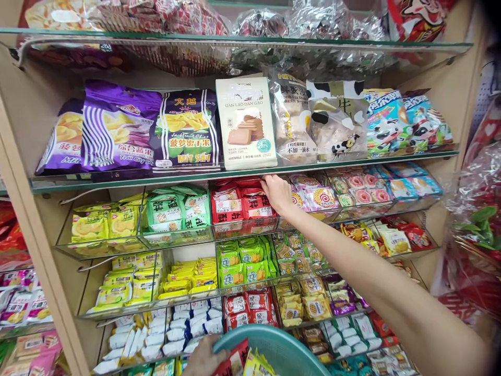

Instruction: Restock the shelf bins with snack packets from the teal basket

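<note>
My right hand (278,194) reaches up from the lower right with curled fingers. It is at the upper right corner of the red snack packets (227,206) in a clear compartment just under the glass shelf; its fingertips are partly hidden among them. Low in the view, my left hand (204,357) is closed at the left rim of a teal plastic basin (289,339). Inside the basin lie a red packet (235,360) and a yellow packet (258,364). Green snack packets (178,209) fill the compartment left of the red ones; pink-and-white round-print packets (319,197) lie to the right.
Larger snack bags and a cream biscuit box (246,122) stand on the glass shelf (156,177) above my right hand. Lower tiers of clear bins hold yellow packets (129,287), green packets (246,261) and white packets (136,339). A wooden upright (35,250) borders the left.
</note>
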Tool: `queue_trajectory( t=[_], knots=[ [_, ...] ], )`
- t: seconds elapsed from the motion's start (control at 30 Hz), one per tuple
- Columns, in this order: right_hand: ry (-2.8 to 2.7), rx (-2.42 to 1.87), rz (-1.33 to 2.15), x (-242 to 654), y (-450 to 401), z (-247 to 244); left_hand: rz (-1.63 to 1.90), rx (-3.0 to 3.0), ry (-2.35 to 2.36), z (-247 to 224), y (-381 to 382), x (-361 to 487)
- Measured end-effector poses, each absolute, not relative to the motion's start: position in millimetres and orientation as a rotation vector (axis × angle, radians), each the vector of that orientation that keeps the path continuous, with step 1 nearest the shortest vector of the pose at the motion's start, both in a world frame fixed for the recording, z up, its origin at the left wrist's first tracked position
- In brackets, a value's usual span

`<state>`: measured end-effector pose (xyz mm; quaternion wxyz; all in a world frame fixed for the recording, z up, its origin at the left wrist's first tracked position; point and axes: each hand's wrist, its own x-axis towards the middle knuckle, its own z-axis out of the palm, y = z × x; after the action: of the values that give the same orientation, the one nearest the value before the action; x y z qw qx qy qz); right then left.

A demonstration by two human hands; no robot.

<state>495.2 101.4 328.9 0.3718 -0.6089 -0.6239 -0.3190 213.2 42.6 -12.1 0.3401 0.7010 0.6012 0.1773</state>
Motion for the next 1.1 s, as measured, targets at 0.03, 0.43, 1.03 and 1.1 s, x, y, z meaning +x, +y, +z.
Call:
queue_trajectory(
  t=[0.03,0.43,1.03,1.1],
  knots=[
    [-1.589,-1.537,-0.812,493,102,327,0.459,1.825,1.569,-14,44,214],
    [-1.53,-1.263,-0.903,471,113,310,0.479,1.849,1.55,-16,43,218],
    [-1.478,-1.128,-0.652,431,103,304,0.473,1.828,1.593,-3,30,219],
    [-1.472,-1.079,-0.635,429,101,300,0.467,1.816,1.599,0,29,219]
  ],
)
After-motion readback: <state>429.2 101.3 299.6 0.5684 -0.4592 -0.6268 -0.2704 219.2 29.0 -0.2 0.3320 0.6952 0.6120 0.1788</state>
